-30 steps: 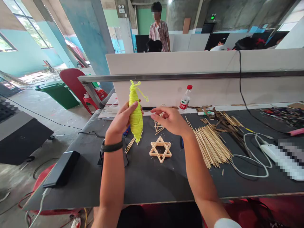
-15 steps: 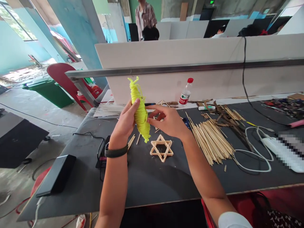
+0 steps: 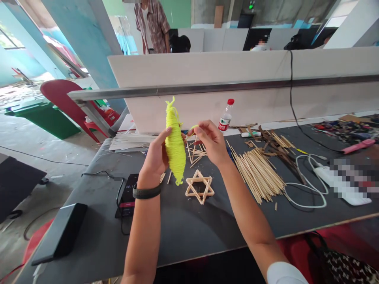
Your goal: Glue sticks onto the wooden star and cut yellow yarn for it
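Observation:
A spindle-shaped bundle of bright yellow-green yarn (image 3: pixel 175 148) stands nearly upright above the table, gripped by my left hand (image 3: pixel 155 156), whose thumb lies across its side. To its right, my right hand (image 3: pixel 211 142) pinches a short length of the same yarn between thumb and fingers. Below the hands, a six-pointed star of wooden sticks (image 3: pixel 209 187) lies flat on the dark table. Just behind my right hand, a frame of thin sticks (image 3: pixel 192 154) is partly covered.
A heap of wooden sticks (image 3: pixel 260 173) lies right of the star. Behind it are a red-capped bottle (image 3: pixel 225 116) and a glue tube (image 3: pixel 251 134). A phone (image 3: pixel 128 195) and a black box (image 3: pixel 60 232) rest at left. A white cable (image 3: pixel 304 206) curls at right.
My right hand has closed on a strand of yarn and drawn slightly away from the bundle. The bundle stands more upright. The view has shifted, and a standing person appears closer.

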Available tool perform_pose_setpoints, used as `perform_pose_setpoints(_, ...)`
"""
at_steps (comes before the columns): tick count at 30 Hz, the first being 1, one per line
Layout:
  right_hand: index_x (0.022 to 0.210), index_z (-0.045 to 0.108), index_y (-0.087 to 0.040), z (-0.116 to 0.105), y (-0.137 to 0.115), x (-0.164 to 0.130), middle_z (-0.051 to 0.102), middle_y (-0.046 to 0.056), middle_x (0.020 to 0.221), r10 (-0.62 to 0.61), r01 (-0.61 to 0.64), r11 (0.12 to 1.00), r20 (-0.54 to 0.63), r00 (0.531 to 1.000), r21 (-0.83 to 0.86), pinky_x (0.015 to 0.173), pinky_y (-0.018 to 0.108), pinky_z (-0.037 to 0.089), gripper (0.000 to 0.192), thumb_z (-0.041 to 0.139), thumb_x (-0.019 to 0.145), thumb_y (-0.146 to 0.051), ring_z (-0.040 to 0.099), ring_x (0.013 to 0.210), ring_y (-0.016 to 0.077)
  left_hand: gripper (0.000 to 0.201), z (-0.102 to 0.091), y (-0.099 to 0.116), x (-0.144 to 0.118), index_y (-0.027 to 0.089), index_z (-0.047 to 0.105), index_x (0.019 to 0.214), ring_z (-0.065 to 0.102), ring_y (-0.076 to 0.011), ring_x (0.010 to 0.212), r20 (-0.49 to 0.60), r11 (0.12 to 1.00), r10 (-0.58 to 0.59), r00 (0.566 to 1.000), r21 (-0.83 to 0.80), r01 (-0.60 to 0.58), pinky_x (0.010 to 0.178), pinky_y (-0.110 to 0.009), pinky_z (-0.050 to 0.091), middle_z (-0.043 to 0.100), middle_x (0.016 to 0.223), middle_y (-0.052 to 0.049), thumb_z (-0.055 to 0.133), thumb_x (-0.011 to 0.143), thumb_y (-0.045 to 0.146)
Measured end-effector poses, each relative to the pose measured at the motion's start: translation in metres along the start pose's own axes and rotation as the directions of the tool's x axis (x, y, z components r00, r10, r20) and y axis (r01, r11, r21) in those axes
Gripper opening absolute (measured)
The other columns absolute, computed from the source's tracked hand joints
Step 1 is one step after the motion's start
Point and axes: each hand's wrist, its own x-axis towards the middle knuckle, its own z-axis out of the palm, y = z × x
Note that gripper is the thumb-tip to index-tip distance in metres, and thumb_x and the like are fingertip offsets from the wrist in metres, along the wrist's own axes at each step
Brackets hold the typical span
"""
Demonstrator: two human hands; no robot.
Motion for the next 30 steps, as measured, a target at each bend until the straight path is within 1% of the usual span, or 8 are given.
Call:
perform_pose_setpoints(4,0.094,0.054,-0.028,0.000,0.008,0.007,0.069,-0.002,0.082,0.090,-0.067,0.980,-0.112,0.990,0.188,0.067,0.026,0.058,0.040,0.072,0.085,-0.062,0.070,0.077,0.0141,0.046,-0.002,0.002,0.008,0.009,0.065,0.125,0.068,-0.0147,0.068,0.108,0.925,-0.183,0.977,-0.317,0.209,0.058,-0.020,0.057,0.071,0.079,-0.007,0.059,0.092,0.041)
perform_pose_setpoints(7,0.093,0.054,-0.028,-0.002,0.009,0.009,0.069,-0.002,0.083,0.095,-0.053,0.976,-0.197,0.976,0.209,0.064,0.025,0.058,0.041,0.075,0.082,-0.061,0.069,0.071,0.0127,0.048,-0.007,0.005,0.013,0.007,0.061,0.130,0.069,-0.0163,0.071,0.257,0.750,-0.384,0.887,-0.473,0.462,0.056,-0.020,0.058,0.069,0.081,-0.010,0.052,0.096,0.040)
perform_pose_setpoints(9,0.094,0.055,-0.028,-0.006,0.008,0.011,0.068,-0.002,0.084,0.096,-0.045,0.980,-0.266,0.959,0.194,0.062,0.024,0.057,0.041,0.075,0.081,-0.061,0.070,0.072,0.0127,0.050,-0.011,0.006,0.016,0.007,0.058,0.132,0.071,-0.0186,0.081,0.307,0.654,-0.424,0.852,-0.547,0.523,0.061,-0.021,0.061,0.070,0.089,-0.013,0.049,0.097,0.041)
perform_pose_setpoints(11,0.095,0.055,-0.028,-0.014,0.007,0.013,0.068,-0.002,0.085,0.086,-0.023,0.982,-0.337,0.938,0.188,0.061,0.023,0.056,0.041,0.074,0.080,-0.061,0.070,0.074,0.0122,0.052,-0.016,0.009,0.016,0.008,0.057,0.133,0.072,-0.0221,0.093,0.317,0.628,-0.401,0.859,-0.588,0.510,0.068,-0.024,0.064,0.071,0.097,-0.016,0.049,0.097,0.044)
perform_pose_setpoints(14,0.098,0.056,-0.028,-0.032,0.005,0.016,0.066,-0.003,0.086,0.048,0.040,0.981,-0.436,0.898,0.190,0.058,0.021,0.053,0.040,0.073,0.080,-0.059,0.070,0.073,0.0106,0.054,-0.023,0.014,0.014,0.010,0.056,0.135,0.072,-0.0253,0.100,0.315,0.652,-0.356,0.880,-0.591,0.475,0.072,-0.027,0.065,0.071,0.101,-0.017,0.054,0.093,0.045)
perform_pose_setpoints(21,0.100,0.059,-0.026,-0.074,-0.003,0.018,0.066,-0.003,0.091,0.015,0.177,0.959,-0.666,0.746,0.221,0.054,0.018,0.046,0.035,0.074,0.082,-0.052,0.066,0.071,0.0082,0.047,-0.035,0.032,-0.005,0.012,0.060,0.127,0.072,-0.0197,0.085,0.258,0.748,-0.320,0.911,-0.521,0.411,0.058,-0.020,0.061,0.069,0.092,-0.013,0.060,0.088,0.039)
perform_pose_setpoints(26,0.101,0.059,-0.025,-0.094,-0.001,0.018,0.066,-0.003,0.096,0.085,0.209,0.936,-0.757,0.648,0.284,0.056,0.016,0.044,0.023,0.070,0.088,-0.042,0.066,0.074,0.0071,0.036,-0.042,0.042,-0.022,0.013,0.065,0.117,0.069,-0.0163,0.079,0.129,0.897,-0.147,0.981,-0.400,0.187,0.051,-0.017,0.056,0.068,0.090,-0.009,0.065,0.086,0.031)
perform_pose_setpoints(30,0.099,0.059,-0.025,-0.102,0.003,0.019,0.066,-0.006,0.091,0.175,0.241,0.890,-0.777,0.605,0.388,0.055,0.014,0.044,0.012,0.066,0.093,-0.032,0.065,0.070,0.0049,0.042,-0.050,0.048,-0.032,0.008,0.068,0.113,0.068,-0.0166,0.078,0.039,0.962,-0.016,0.999,-0.272,0.026,0.049,-0.019,0.057,0.067,0.090,-0.008,0.075,0.077,0.029)
